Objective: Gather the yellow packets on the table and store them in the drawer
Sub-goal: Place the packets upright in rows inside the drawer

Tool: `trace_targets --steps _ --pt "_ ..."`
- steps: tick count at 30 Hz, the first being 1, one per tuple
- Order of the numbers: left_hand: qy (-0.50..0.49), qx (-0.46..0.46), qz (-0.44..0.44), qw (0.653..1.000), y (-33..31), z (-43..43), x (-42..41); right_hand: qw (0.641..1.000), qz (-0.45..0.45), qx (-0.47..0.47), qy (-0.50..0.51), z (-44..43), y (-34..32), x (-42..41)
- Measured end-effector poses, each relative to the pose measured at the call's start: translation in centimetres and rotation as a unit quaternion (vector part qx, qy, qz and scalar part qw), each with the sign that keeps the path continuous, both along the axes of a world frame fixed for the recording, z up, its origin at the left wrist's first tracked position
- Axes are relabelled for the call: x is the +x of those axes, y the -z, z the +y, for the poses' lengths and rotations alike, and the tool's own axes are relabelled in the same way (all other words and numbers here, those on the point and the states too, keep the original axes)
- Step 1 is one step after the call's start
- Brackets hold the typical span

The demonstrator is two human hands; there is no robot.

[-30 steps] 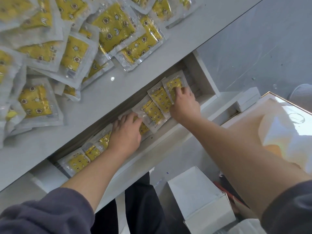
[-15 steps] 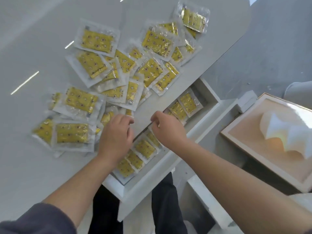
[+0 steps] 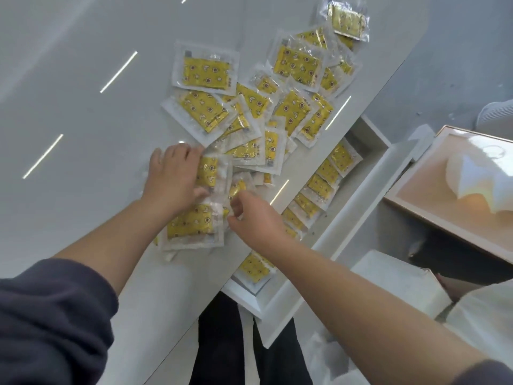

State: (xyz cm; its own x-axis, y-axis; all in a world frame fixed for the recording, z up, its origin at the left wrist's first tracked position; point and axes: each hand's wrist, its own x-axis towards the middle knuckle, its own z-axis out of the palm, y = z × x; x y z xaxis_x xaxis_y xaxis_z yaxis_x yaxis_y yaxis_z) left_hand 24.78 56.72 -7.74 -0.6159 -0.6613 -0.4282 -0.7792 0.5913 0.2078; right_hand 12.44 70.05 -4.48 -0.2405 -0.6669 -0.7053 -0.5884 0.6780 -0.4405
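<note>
We spread our left hand (image 3: 176, 176) flat over the nearest yellow packets (image 3: 194, 218) to pin them; our right hand (image 3: 254, 218), fingers curled, pinches 1 edge for lifting; the open drawer (image 3: 358, 190) waits at 3 o'clock, holding a row.

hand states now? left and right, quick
Left hand: open, flat on packets on the table, not gripping.
Right hand: fingers curled at a packet; grip cannot be told.
</note>
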Motion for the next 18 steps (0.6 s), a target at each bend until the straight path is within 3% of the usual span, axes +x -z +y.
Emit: trace_targets --steps 6,11,18 --pt "-0.013 0.011 -0.004 1.000 -1.0 -1.4 -0.1 0.992 0.105 -0.069 -0.007 0.5 0.4 1.6" --pt "-0.076 0.068 0.042 0.994 -1.7 -2.4 1.1 0.962 0.180 -0.143 -0.150 0.2 0.6 4.3" --pt "-0.201 0.125 0.059 0.970 -2.4 -4.8 5.3 0.929 0.212 -0.089 -0.291 -3.0 1.3 7.0"
